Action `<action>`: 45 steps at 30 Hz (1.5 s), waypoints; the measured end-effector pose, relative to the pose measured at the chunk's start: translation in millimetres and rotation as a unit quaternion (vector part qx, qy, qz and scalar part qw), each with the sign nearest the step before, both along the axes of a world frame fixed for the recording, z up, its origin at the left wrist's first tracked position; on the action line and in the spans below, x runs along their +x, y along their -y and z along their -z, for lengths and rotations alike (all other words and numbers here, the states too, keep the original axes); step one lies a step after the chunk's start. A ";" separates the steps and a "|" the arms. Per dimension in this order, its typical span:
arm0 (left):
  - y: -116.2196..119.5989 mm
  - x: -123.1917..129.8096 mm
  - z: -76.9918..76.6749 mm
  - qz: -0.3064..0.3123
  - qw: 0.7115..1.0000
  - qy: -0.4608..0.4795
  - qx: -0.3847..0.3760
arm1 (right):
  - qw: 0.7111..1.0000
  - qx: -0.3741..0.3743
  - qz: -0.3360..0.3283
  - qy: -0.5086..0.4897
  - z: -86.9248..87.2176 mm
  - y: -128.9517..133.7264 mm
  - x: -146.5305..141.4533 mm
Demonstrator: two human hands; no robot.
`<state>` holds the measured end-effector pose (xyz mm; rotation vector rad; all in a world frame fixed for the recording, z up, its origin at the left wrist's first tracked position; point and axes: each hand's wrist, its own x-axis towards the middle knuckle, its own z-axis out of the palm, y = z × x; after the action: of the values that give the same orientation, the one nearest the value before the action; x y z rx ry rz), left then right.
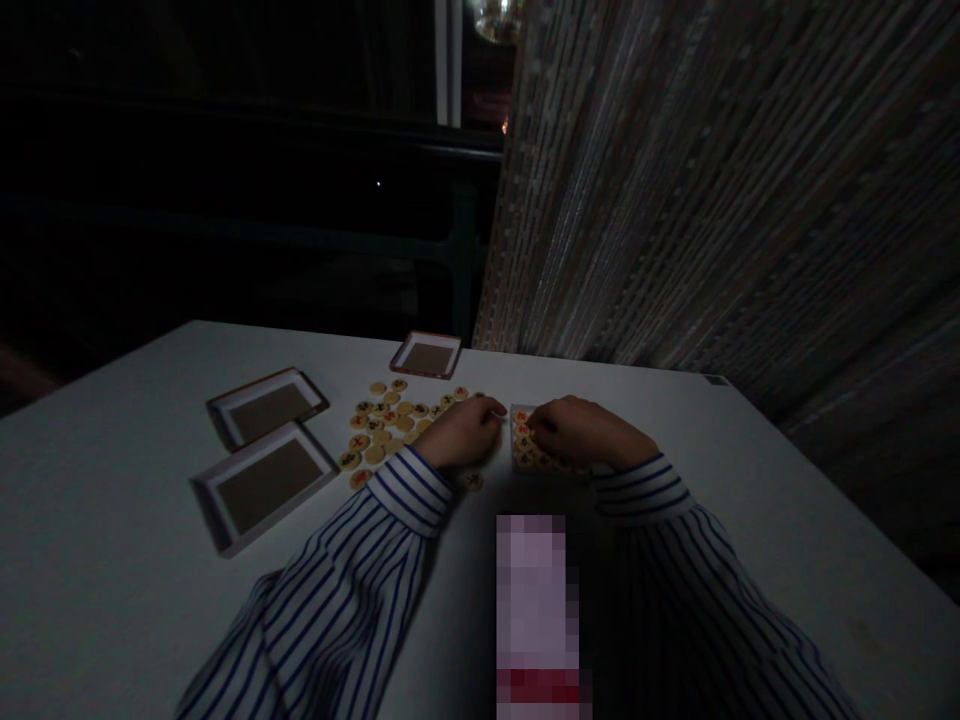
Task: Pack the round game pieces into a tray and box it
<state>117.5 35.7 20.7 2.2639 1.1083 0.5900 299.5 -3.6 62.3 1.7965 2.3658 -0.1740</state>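
Several round wooden pieces with red or black characters [359, 441] lie loose on the white table [135, 440]. My left hand [466, 430] rests at the right side of these pieces, its fingers bent toward a small box; whether it holds anything is hidden. The box [515, 468] stands to its right, with several pieces set in rows inside. Over the box is my right hand [585, 430], fingers curled down at the pieces in it; its fingertips are partly hidden. One piece [473, 481] lies apart, just below my left wrist.
Two open shallow boxes or lids [274, 405] [266, 485] lie at the left, overlapping at their edges. A smaller one [426, 356] is near the far edge. A string curtain [637, 180] hangs behind the table at the right. A pixelated patch covers the front.
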 end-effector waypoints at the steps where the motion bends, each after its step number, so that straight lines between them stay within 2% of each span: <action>1: -0.8 -0.9 -0.5 -0.002 1.000 0.001 0.004 | 1.000 0.007 0.002 0.001 -2.1 0.8 0.6; 11: -3.7 -12.3 -19.5 -0.022 0.999 0.023 -0.013 | 0.991 0.133 0.010 -0.021 -29.6 19.6 -2.8; 17: -3.9 -20.3 -31.3 -0.015 0.998 0.054 -0.020 | 0.977 0.207 0.007 -0.047 -29.3 36.2 -10.1; 23: -3.3 -29.0 -40.7 -0.020 0.997 0.075 -0.026 | 0.962 0.265 -0.011 -0.072 -11.1 60.2 -11.8; 30: -6.3 -36.4 -35.9 -0.019 0.991 0.127 -0.032 | 0.935 0.334 -0.042 -0.111 41.8 73.5 -14.8; 32: -3.4 -40.0 -34.9 -0.023 0.990 0.136 -0.027 | 0.923 0.356 -0.042 -0.137 52.1 73.7 -13.2; 36: 7.9 -53.0 -40.3 -0.041 0.987 0.151 -0.019 | 0.909 0.375 -0.032 -0.177 57.8 75.2 -8.0; 40: 23.3 -68.2 -45.7 -0.103 0.970 0.217 -0.031 | 0.901 0.383 -0.034 -0.202 57.0 79.0 -5.8; 45: 39.0 -84.0 -30.5 -0.158 0.946 0.280 -0.034 | 0.908 0.357 -0.022 -0.218 60.6 82.8 -8.6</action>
<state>33.5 -3.3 51.2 1.6952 1.1657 1.2127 291.0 -86.4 1.7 2.1666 3.0643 0.3975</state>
